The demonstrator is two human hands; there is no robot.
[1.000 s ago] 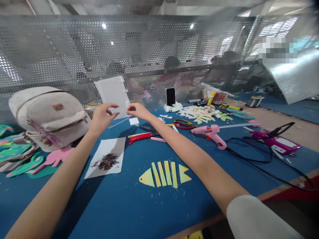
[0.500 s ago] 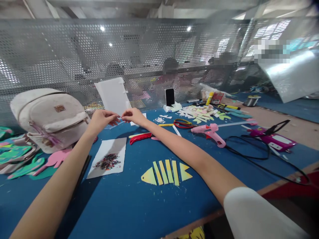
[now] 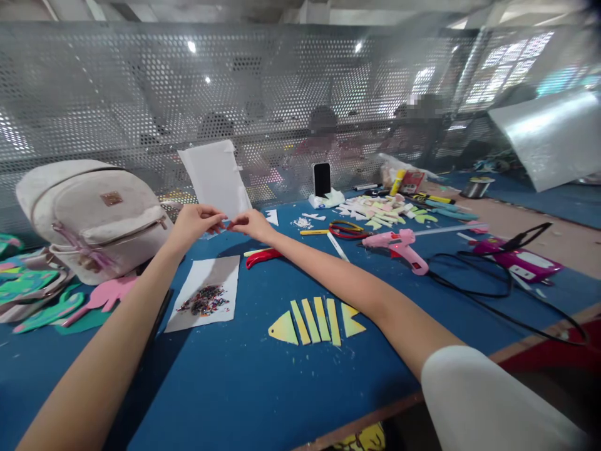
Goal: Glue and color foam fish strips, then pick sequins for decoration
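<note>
My left hand [image 3: 201, 220] and my right hand [image 3: 251, 224] meet above the far part of the table, fingertips pinched close together. What they hold, if anything, is too small to make out; a faint see-through patch shows just below them. Nearer to me, a pile of small dark, multicoloured bits [image 3: 205, 302] lies on a white paper sheet [image 3: 228, 269]. Under my right forearm is a red-handled tool [image 3: 259, 257], partly covered. A yellow-green fish cut into separate pieces [image 3: 284, 328] lies flat on the blue table [image 3: 225, 388], its tail by my right arm.
A pale backpack [image 3: 117, 213] stands at left beside foam cut-outs [image 3: 106, 294]. A white board [image 3: 213, 175] leans at the back. Right of it are a phone [image 3: 322, 180], foam scraps [image 3: 375, 210], red-handled pliers [image 3: 347, 230], a pink glue gun [image 3: 399, 245] and a purple power strip [image 3: 521, 260] with black cable.
The view has shifted slightly. My hands stay pinched together in nearly the same place, and a white piece behind my right hand shows differently. The table items have not moved.
</note>
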